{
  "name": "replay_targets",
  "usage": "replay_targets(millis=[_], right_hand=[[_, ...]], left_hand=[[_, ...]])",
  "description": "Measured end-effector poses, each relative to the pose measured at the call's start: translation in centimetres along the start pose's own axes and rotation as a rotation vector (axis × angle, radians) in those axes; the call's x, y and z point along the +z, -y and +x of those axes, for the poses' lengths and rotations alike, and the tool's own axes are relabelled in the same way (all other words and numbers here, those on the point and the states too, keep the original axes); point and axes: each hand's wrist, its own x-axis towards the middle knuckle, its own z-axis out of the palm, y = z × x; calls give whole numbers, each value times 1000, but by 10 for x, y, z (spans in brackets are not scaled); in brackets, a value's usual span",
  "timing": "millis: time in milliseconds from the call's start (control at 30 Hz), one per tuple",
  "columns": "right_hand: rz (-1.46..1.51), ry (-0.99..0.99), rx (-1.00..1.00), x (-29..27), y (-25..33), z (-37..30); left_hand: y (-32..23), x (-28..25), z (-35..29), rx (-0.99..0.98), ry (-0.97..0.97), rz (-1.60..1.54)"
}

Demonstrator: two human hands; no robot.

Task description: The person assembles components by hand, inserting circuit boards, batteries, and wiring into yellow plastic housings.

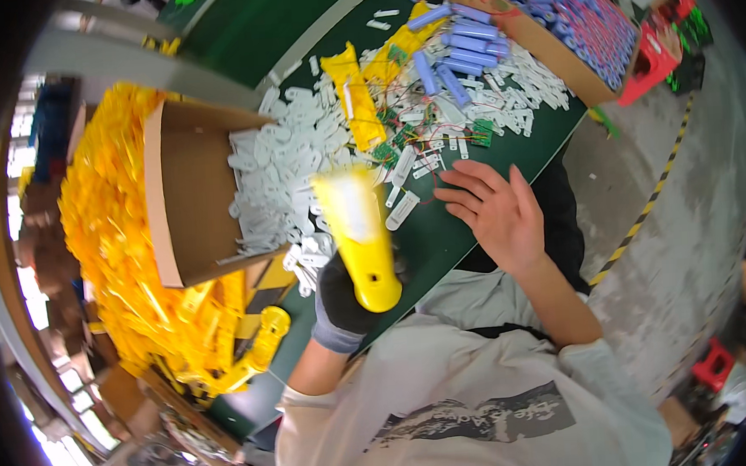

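My left hand (343, 301), in a black and grey glove, grips a long yellow plastic casing (374, 271) tilted up over the table's near edge. A pale area, smeared by motion, shows on the casing's upper part. My bare right hand (498, 217) hovers above the table with fingers spread and nothing in it. Just beyond its fingertips lie small white plastic strips (403, 210) and thin red wires. Two or more yellow casings (357, 106) rest farther back, beside green circuit boards (481, 133) and purple cylindrical cells (468, 49).
An open cardboard box (204, 188) spills white plastic pieces (278, 153) at the left. Behind it rises a large heap of yellow casings (126, 239). A cardboard tray (540, 39) of purple cells stands at the far right. Red stools (714, 366) are on the floor.
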Motion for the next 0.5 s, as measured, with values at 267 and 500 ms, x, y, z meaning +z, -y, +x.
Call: replay_targets(millis=[267, 500], right_hand=[[377, -6, 274, 9, 2, 30], [-42, 38, 108, 0, 1, 38]], left_hand=[[20, 54, -14, 76, 122, -102], [64, 24, -27, 211, -333, 727]])
